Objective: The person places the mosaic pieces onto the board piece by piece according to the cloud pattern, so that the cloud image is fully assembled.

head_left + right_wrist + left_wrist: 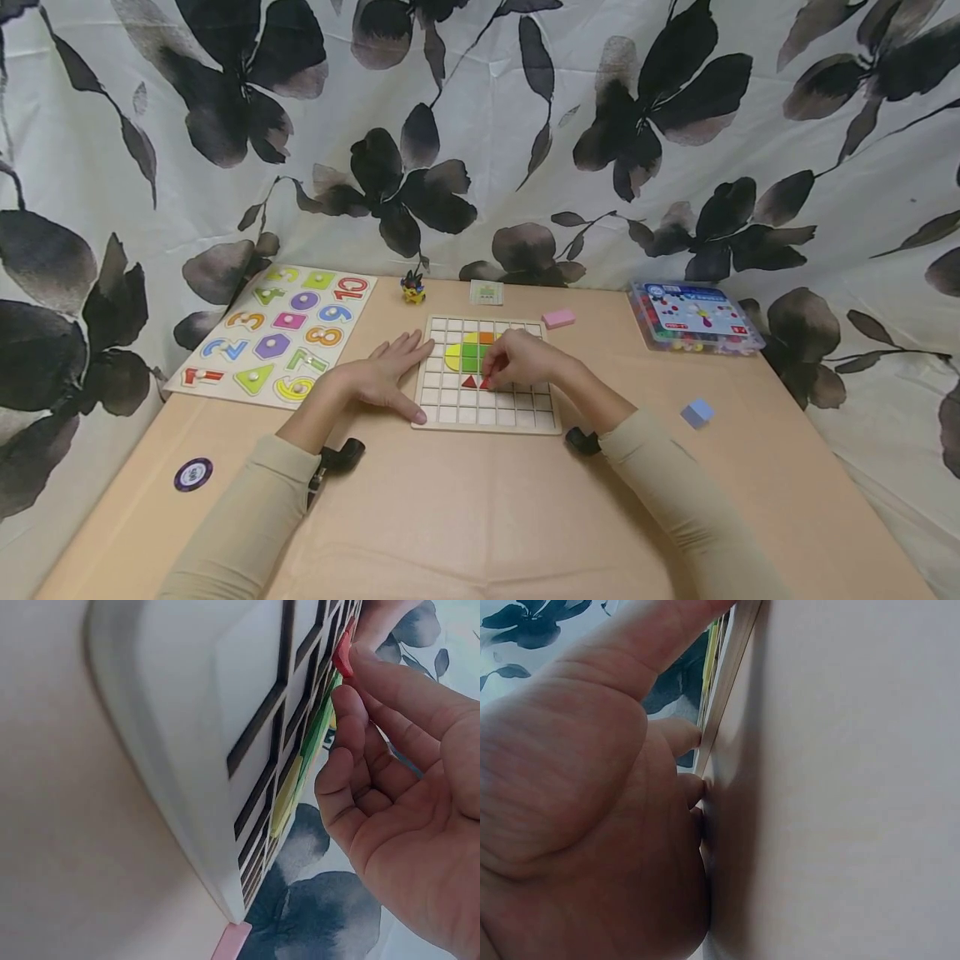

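A white grid board [525, 418] lies flat on the table, with yellow, green and orange tiles [471, 357] in its upper cells. Below the green ones sits a red triangle tile [468, 382]. My right hand [528, 357] is over the board, its thumb and curled fingers pinching a second red triangle tile [343, 657] down at the grid, beside the first. My left hand [382, 385] rests at the board's left edge with fingers spread, the thumb at the lower left corner. In the left wrist view its fingertips touch the board's side. The right hand hides several cells.
A number-and-shape puzzle board [258, 343] lies left. Behind the grid stand a small figurine [412, 287] and a card [486, 292]. A pink block [558, 318], clear plastic box [693, 318] and blue block [697, 413] are right. A round chip [193, 474] lies front left.
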{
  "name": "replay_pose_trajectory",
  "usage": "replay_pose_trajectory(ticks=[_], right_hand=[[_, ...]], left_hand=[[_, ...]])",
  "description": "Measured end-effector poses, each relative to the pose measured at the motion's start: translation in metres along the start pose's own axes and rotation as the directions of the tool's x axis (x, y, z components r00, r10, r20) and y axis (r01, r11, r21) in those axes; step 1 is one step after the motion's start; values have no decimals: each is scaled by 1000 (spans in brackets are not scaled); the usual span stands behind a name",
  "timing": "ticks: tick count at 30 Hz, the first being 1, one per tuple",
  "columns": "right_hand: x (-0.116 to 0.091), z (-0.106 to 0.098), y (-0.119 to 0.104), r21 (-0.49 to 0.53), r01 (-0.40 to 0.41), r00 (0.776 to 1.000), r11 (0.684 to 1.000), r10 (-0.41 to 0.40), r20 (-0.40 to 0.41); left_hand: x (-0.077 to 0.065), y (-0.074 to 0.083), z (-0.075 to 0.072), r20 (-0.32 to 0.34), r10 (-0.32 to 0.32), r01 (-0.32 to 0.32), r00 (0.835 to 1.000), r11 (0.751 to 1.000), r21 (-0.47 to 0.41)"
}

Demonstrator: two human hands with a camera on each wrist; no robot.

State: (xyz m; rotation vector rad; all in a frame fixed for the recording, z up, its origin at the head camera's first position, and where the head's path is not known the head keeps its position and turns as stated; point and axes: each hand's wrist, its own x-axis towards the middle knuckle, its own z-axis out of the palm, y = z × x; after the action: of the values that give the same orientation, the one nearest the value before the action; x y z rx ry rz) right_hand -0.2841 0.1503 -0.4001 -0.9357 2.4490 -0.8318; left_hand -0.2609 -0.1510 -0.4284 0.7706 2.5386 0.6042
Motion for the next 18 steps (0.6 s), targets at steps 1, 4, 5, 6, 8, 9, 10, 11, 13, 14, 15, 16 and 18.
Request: replay_pose_trajectory(ticks=[1,4,5,6,8,9,10,11,13,14,15,16,18], right_hand=[[-1,0,0,-6,0,1000,1000,0,-1],[-9,-4,2,-20,-1,1000,1000,0,-26],[-12,-6,2,-18,4,999,1000,-5,-42],[-17,-9,3,-15,11,998,1000,-12,-62],[-28,-15,5,-20,26,994,999,-28,-109],[-34,-19,6,-20,33,990,999,-36,-134],[-40,-23,7,-28,37,986,999,-41,-161],[-46,-28,8,-32,34,982,999,-39,-186],[-59,-36,10,-53,19,972,998,-31,-235],[-65,-40,12,-57,8,966,998,-22,-258],[-71,-45,13,-59,-3,960,998,-13,-279],[-77,-49,16,-60,-15,955,998,-4,-296],[-88,-56,21,-59,-31,945,998,10,-326]], left_hand=[[0,0,0,-2,1,-1,1000,1000,1],[0,-1,1,-2,5,-5,1000,1000,2],[0,-1,1,-2,6,-6,1000,1000,4],[0,-1,1,-2,7,-7,1000,1000,4],[0,-1,1,0,9,-9,1000,1000,7],[0,-1,1,-1,10,-10,1000,1000,10],[0,0,0,-1,10,-10,1000,1000,11],[-1,0,0,-1,9,-9,1000,1000,13],[-1,0,-1,-1,7,-7,1000,1000,14],[-1,1,-1,-1,6,-6,1000,1000,13],[-1,1,-1,-1,4,-4,1000,1000,12],[-1,1,-1,1,3,-3,1000,1000,11],[0,1,-1,3,1,-1,1000,1000,6]])
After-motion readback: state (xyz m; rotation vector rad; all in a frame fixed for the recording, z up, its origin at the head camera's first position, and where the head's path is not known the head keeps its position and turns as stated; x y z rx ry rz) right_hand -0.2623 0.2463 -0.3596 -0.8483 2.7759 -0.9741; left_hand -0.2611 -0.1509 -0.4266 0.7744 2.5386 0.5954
